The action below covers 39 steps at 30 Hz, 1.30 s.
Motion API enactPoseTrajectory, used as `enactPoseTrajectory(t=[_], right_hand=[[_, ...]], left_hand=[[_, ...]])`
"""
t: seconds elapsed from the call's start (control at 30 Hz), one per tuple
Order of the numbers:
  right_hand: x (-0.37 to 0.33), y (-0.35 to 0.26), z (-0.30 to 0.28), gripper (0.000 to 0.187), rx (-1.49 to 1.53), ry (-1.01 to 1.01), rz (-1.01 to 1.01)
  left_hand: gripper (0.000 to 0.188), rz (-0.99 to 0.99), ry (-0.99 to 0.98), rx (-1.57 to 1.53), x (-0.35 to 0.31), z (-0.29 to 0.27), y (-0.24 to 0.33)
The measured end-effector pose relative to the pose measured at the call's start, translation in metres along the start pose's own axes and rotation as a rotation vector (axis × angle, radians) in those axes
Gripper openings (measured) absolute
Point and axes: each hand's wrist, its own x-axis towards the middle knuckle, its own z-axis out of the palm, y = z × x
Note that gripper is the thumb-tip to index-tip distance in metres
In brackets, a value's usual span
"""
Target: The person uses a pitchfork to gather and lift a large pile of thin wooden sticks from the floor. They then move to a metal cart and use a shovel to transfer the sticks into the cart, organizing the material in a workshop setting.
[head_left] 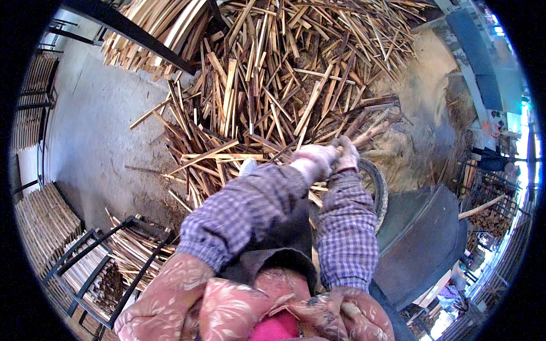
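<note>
My two gloved hands are close together in front of me, over the near edge of a big pile of loose wooden sticks (273,85). My left hand (317,158) is closed and presses up against my right hand (346,154), which is closed too. Rough wooden pieces (372,132) stick out beyond my fingers, up and to the right, and both hands appear to grip them. How many pieces lie inside my fists is hidden. Checked sleeve covers (244,199) cover both forearms. Below my right hand, partly behind that forearm, is a wheel (380,190).
A dark metal barrow tray (421,233) stands close at my right. Black metal racks (91,267) with stacked wood strips stand at the lower left. A dark metal beam (131,34) crosses the upper left. Concrete floor (96,125) lies left of the pile.
</note>
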Motion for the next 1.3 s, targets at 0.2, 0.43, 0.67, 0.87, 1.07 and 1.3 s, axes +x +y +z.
enactPoseTrajectory(t=[0.2,0.43,0.67,0.87,1.07,1.3], right_hand=[[0.046,-0.028,-0.071,0.026,0.088,0.134,0.091],[0.067,-0.099,-0.073,0.023,0.221,0.080,-0.056],[0.196,-0.200,-0.067,0.026,0.154,0.033,-0.099],[0.339,-0.289,0.009,0.018,0.319,-0.150,-0.113],[0.471,-0.301,-0.001,0.030,0.261,0.062,0.012],[0.492,-0.279,0.014,0.029,0.402,0.180,0.161]], left_hand=[[0.036,-0.002,-0.225,0.137,0.018,-0.011,0.064],[0.054,0.096,-0.298,0.263,0.076,-0.012,0.104],[0.047,0.320,-0.035,0.291,0.152,-0.087,0.136],[0.023,0.302,0.425,0.468,0.266,-0.223,0.111],[0.015,0.177,0.423,0.227,0.308,-0.265,0.040],[0.029,-0.510,0.003,0.772,0.341,-0.271,0.054]])
